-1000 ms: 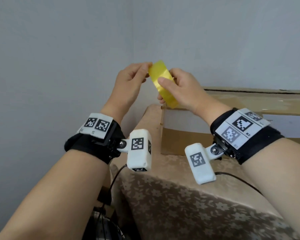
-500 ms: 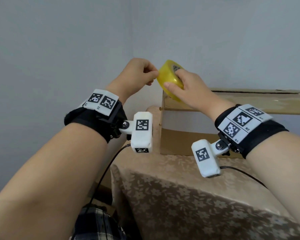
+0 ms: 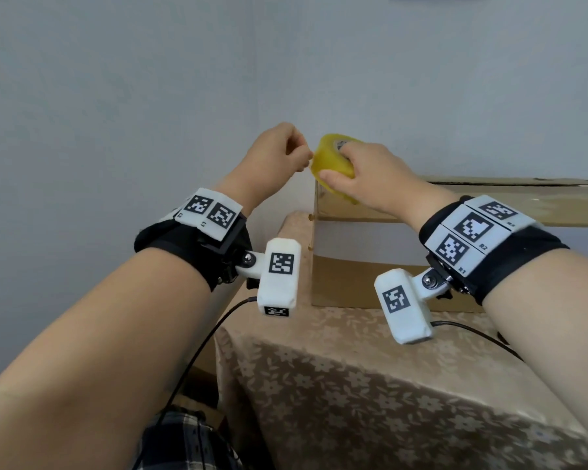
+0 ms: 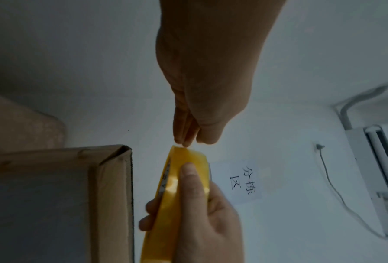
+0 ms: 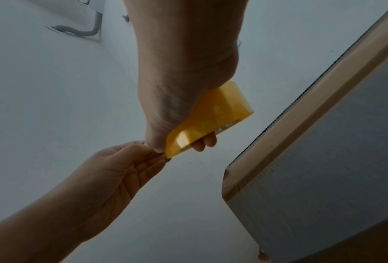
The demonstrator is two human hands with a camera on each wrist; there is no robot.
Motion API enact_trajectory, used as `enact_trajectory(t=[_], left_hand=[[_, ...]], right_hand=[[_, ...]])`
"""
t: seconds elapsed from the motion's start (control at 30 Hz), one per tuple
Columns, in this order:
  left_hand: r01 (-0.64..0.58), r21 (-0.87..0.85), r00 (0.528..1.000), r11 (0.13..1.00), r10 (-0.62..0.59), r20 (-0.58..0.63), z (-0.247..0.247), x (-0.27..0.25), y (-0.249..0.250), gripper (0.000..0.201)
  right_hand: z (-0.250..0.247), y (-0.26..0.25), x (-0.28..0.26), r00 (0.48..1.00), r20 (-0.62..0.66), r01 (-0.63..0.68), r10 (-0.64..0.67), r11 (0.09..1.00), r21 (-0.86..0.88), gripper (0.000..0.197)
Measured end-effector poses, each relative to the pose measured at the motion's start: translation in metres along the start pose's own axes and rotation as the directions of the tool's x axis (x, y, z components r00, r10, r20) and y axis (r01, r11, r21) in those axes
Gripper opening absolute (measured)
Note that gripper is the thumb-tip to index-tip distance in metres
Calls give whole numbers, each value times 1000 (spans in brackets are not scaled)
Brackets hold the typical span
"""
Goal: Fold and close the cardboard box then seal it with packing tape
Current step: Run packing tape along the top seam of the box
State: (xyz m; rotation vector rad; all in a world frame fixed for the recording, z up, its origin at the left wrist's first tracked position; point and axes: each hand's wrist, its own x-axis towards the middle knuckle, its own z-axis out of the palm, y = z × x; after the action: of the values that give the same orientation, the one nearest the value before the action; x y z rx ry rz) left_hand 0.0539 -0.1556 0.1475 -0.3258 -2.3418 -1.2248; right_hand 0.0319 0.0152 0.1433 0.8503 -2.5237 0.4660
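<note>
Yellow tape roll (image 3: 333,157) aloft just beside closed brown cardboard box (image 3: 455,266) on the patterned tablecloth (image 3: 370,385)

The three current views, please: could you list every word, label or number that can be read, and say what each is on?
"分拣区": handwritten on a paper sheet on the wall, left wrist view.
"R1", "R2": beside the markers on the right wristband.
Left wristband: small marks, too blurred to read.
Tape roll core: print too small to read.
Cardboard box: no text visible.
</note>
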Motion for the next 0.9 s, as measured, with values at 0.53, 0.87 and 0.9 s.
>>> enact_trajectory(t=[0.53, 0.87, 0.9], left_hand=[[71, -5, 992, 997, -70, 101, 10, 13, 2, 21], [101, -168, 995, 981, -101, 8, 21, 17, 12, 11], [130, -239, 991, 962, -125, 37, 19, 18, 13, 3]], right_hand=[[-15, 8, -3, 1000, -23, -20, 20, 1000, -18, 47], [-31, 9, 9, 988, -13, -154, 154, 972, -177, 57], [-32, 9, 9, 988, -15, -155, 155, 970, -185, 57]])
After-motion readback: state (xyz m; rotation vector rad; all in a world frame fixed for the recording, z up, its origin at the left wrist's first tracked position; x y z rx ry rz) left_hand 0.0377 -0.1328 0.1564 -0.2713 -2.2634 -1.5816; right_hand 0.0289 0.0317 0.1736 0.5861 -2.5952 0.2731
